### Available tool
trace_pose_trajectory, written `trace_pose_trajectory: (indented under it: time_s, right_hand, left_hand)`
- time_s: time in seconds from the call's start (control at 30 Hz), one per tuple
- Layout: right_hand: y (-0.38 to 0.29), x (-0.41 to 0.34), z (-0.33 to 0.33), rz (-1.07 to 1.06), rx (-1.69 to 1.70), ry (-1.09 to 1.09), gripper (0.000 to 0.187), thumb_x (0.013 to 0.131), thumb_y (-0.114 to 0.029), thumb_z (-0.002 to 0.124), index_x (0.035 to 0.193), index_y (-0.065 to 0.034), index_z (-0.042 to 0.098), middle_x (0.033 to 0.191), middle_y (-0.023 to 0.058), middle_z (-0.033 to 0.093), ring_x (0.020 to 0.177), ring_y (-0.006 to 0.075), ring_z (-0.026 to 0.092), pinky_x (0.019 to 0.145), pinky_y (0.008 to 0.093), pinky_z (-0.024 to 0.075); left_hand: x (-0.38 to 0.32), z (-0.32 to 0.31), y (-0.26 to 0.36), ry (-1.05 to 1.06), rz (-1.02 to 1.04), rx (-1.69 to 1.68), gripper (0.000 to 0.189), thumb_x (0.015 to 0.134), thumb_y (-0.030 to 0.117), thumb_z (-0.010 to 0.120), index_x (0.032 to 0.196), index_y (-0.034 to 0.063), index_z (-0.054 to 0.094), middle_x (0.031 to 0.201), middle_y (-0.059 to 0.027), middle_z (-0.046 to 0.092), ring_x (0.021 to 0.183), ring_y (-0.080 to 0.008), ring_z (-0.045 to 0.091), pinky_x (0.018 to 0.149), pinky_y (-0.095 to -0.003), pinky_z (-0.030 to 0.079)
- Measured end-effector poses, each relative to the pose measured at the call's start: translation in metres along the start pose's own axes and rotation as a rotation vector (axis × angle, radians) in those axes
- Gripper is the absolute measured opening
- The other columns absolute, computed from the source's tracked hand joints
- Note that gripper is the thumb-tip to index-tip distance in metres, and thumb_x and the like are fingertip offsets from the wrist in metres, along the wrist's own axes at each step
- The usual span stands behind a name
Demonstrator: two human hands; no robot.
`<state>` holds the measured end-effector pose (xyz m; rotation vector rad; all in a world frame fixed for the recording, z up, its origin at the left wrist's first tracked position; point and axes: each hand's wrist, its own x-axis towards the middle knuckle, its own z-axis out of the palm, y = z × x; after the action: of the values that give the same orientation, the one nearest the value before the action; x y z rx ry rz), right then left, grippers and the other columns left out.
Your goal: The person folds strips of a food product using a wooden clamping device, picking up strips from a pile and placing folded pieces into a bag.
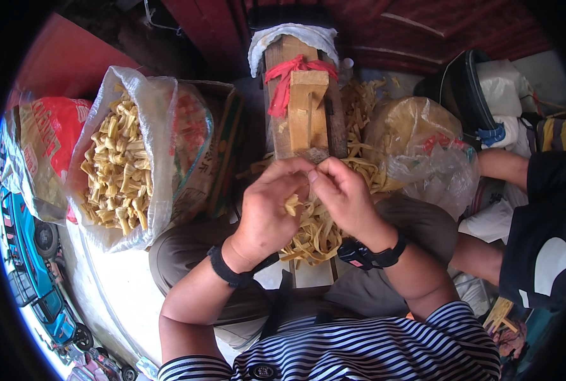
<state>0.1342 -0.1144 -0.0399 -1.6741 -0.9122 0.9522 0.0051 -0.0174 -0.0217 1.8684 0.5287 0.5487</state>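
My left hand [271, 209] is curled in front of the wooden stand. A short folded piece of pale yellow strip [292, 205] sticks out between its fingers. My right hand [342, 193] meets it, with thumb and forefinger pinched together at the left fingertips; what they pinch is too small to make out. Below the hands, a tangle of long, flat yellow strips [314, 233] lies between my knees. To the left, an open white plastic sack [159, 143] holds many short knotted yellow pieces [119, 162].
Ahead, a wooden stand [302, 119] carries a red cloth tie [278, 105] and a white cloth [292, 29]. Right of it are a clear plastic bag [421, 124] and a black bucket [478, 90]. Another person's leg [478, 255] is at right. A red bag [57, 128] stands far left.
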Motion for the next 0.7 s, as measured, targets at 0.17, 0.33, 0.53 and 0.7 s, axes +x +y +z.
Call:
trace_pose_trajectory:
  time_s: [0.17,0.33,0.53,0.7]
  right_hand:
    - [-0.008,-0.003,-0.008,0.386,0.798,-0.332,0.030,0.099,-0.029,0.046,0.089,-0.0018,0.056,0.057,-0.0072,0.033,0.049,0.0027,0.027,0.045,0.0208,0.0211]
    - [-0.009,-0.004,-0.020,0.375,0.957,-0.467,0.034,0.099,-0.031,0.046,0.086,-0.0014,0.057,0.054,-0.0084,0.031,0.045,0.0022,0.023,0.043,0.0207,0.0184]
    - [-0.013,-0.002,-0.027,0.491,0.853,-0.459,0.033,0.097,-0.031,0.051,0.083,-0.0014,0.058,0.053,-0.0084,0.032,0.044,0.0021,0.023,0.042,0.0214,0.0169]
    - [-0.018,-0.003,-0.037,0.446,0.586,-0.311,0.032,0.092,-0.030,0.060,0.079,-0.0006,0.061,0.053,-0.0082,0.033,0.046,0.0025,0.024,0.043,0.0221,0.0167]
  left_hand:
    - [0.009,-0.024,0.003,0.249,-0.291,-0.623,0.012,0.087,-0.003,0.056,0.093,-0.0052,0.066,0.109,-0.0067,0.060,0.095,-0.0141,0.057,0.081,-0.0263,0.048]
    - [0.010,-0.037,-0.001,0.238,-0.273,-0.513,0.015,0.088,0.005,0.060,0.099,-0.0041,0.064,0.102,-0.0089,0.063,0.084,-0.0132,0.062,0.074,-0.0249,0.050]
    - [0.013,-0.039,0.009,-0.125,-0.506,-0.674,0.032,0.080,0.009,0.073,0.107,-0.0027,0.059,0.075,-0.0060,0.062,0.054,-0.0102,0.057,0.051,-0.0191,0.046]
    - [0.003,-0.026,0.001,-0.020,-0.528,-0.776,0.009,0.083,0.001,0.066,0.088,0.0004,0.059,0.069,-0.0046,0.059,0.050,-0.0091,0.053,0.047,-0.0206,0.044]
